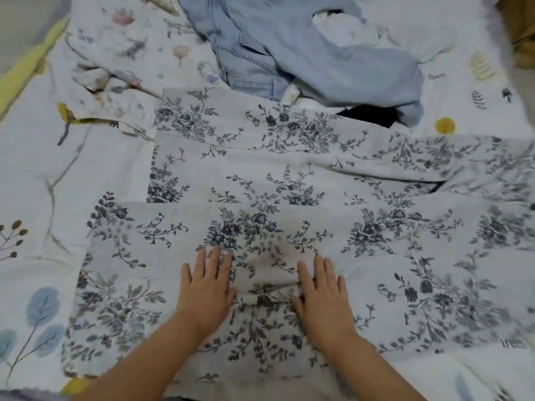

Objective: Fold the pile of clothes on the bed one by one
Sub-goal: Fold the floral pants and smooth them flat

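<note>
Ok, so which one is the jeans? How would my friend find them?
Start at the two hands, left hand and right hand, pressing flat on the grey-flowered garment spread over the bed. Look past its far edge to the pile. The jeans are the only plain light-blue denim there, with stitched seams, unlike the pastel-printed white cloth beside them.

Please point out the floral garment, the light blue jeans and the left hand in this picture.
floral garment [289, 180]: head view, flat middle panel.
light blue jeans [312, 50]: head view, crumpled leg fabric.
left hand [207, 285]: head view, back of the hand.

Home bedroom: floral-sheeted bed [34, 175], strewn clothes [304, 53].
</note>
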The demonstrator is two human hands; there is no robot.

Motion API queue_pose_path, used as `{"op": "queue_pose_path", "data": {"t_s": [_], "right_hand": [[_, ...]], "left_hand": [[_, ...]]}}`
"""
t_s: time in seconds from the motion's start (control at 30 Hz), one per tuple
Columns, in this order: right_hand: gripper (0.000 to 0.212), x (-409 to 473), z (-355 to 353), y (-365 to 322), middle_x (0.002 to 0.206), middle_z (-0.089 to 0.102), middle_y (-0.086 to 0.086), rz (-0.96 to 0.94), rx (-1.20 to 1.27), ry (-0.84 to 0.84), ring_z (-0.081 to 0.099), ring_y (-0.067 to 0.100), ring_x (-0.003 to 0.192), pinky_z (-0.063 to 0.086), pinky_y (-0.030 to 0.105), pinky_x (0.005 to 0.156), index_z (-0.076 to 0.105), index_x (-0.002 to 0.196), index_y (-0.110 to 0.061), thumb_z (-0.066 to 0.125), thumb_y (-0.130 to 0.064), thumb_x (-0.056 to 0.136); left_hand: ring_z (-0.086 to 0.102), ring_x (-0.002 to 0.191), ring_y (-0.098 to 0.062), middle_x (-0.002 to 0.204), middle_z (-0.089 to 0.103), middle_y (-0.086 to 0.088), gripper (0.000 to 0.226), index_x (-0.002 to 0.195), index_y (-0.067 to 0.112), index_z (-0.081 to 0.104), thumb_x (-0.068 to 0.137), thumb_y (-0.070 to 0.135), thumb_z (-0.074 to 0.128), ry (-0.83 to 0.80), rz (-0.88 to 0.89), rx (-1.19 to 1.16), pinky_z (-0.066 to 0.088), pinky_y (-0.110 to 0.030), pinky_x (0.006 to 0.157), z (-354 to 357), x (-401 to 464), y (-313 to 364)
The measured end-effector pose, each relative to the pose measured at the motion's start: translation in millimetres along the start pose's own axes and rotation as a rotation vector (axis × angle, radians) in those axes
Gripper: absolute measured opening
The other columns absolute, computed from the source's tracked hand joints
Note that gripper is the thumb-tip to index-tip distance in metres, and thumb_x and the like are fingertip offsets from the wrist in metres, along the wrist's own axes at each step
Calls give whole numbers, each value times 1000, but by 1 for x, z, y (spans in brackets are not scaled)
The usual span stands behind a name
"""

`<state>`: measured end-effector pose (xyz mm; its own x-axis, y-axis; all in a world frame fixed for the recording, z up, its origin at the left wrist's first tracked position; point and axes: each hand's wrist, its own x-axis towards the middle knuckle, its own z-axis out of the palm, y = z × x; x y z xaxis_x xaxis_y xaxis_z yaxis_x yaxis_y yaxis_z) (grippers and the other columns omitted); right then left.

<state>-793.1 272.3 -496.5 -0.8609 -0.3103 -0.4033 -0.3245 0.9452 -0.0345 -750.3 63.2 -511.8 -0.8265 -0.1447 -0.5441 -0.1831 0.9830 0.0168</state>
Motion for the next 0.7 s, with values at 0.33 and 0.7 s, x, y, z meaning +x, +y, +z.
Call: {"op": "queue_pose_path", "data": {"t_s": [0.33,0.7], "right_hand": [[82,-48,-32,87,152,22,13,16,80,41,27,29,140,19,37,112,32,145,-14,73,-10,74],[68,-71,-34,274,158,-10,8,299,-23,-132,-8,27,145,2,40,117,0,151,-20,39,-8,96]], "left_hand": [[66,68,-26,83,68,-7,35,84,13,68,53,16,85,305,305,-118,55,-39,59,-51,7,69],[57,109,-23,118,57,-4,32,115,16,60,86,19,47,70,583,-243,45,-35,94,-39,0,261]]}}
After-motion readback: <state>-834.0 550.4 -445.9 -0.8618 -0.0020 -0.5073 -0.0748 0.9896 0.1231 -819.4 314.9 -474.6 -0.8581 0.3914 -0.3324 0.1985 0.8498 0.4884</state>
